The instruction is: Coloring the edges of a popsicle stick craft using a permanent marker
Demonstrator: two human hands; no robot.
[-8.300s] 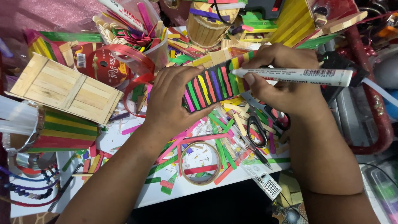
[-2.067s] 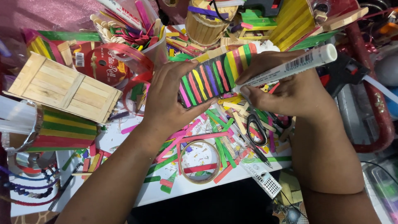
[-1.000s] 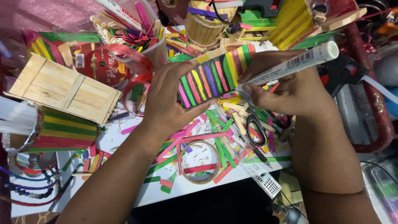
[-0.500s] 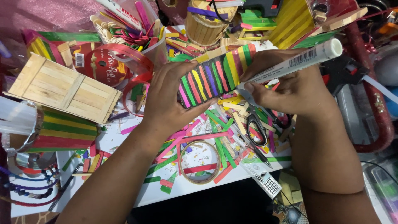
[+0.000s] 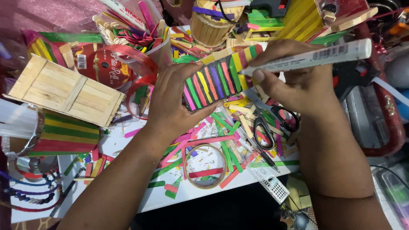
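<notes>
My left hand (image 5: 172, 104) holds a small panel of coloured craft sticks (image 5: 219, 79), with green, yellow, red, purple and pink strips on a dark backing, tilted up above the table. My right hand (image 5: 298, 83) grips a white marker (image 5: 311, 57) whose tip rests at the panel's right end. Both hands hover over a heap of loose coloured sticks (image 5: 213, 140).
A plain wooden stick box (image 5: 64, 91) lies at the left above a striped stick container (image 5: 64, 136). Black scissors (image 5: 266, 127), a tape ring (image 5: 204, 166), a red ribbon spool (image 5: 102, 66), a cup of sticks (image 5: 140, 30) and a round stick barrel (image 5: 213, 23) crowd the white table (image 5: 187, 198).
The marker has tilted from lying level to pointing down-left at the panel's right end. The panel has turned slightly in my left hand.
</notes>
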